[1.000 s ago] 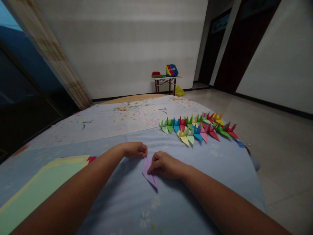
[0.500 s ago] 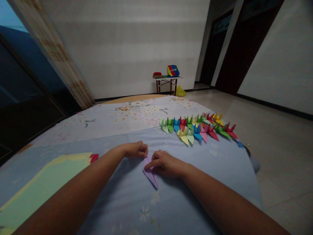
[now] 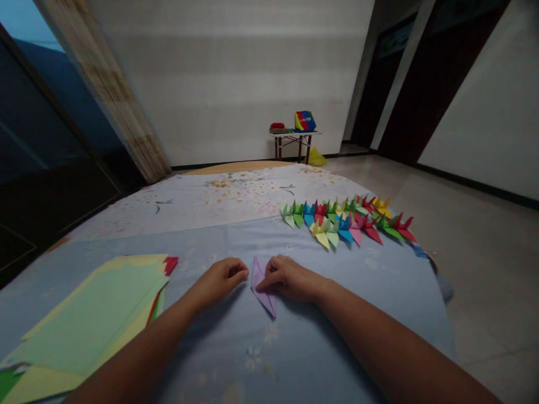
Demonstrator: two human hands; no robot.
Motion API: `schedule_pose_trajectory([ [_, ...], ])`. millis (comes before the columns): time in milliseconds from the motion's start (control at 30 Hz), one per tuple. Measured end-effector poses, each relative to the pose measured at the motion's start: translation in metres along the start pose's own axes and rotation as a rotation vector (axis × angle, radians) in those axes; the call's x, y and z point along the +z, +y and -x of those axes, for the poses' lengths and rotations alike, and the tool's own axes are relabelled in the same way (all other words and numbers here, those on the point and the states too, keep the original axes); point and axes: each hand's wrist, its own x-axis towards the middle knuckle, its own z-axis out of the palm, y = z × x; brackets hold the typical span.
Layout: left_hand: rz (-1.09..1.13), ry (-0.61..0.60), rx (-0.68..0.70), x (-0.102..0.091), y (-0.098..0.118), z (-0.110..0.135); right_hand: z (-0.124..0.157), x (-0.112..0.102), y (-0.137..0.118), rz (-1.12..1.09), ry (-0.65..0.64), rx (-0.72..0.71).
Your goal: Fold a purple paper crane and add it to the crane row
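A narrow purple folded paper lies on the blue flowered cloth, one pointed end away from me and the other towards me. My right hand is on its right side, the fingers bent and a fingertip pressing the middle of the paper down; part of the paper is hidden under the hand. Just left of the paper is my left hand, apart from it. Its fingers are curled, with thumb and forefinger tips together and nothing visible between them.
Rows of colourful folded paper cranes stand at the right of the table. A stack of coloured paper sheets lies at the left, partly behind my left forearm. Beyond the table, a small stand holds a multicoloured box.
My left hand has let go of the paper's far tip and moved left and towards me. My right hand stays on the paper. The view has shifted slightly left.
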Motion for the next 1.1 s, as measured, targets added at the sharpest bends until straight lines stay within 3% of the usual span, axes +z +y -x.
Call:
schedule_pose_trajectory([
  [133,0.047,0.008,-0.050,0.013,0.005,0.015,0.001,0.000,0.000,-0.004,0.007,0.006],
  [400,0.100,0.026,-0.188,0.021,0.018,0.011,0.001,0.002,0.002,0.005,0.012,0.011],
  [667,0.065,0.023,-0.267,0.027,0.012,0.003,0.000,0.002,0.000,0.006,0.014,0.026],
  [767,0.053,0.074,-0.266,0.024,0.009,0.002,0.000,0.002,0.001,0.005,0.013,0.030],
  [933,0.026,0.285,-0.137,0.021,0.016,0.012,-0.001,0.003,0.003,0.016,0.003,0.002],
  [1100,-0.097,0.290,0.169,0.029,0.015,0.017,-0.001,0.005,0.004,0.024,0.023,-0.004],
])
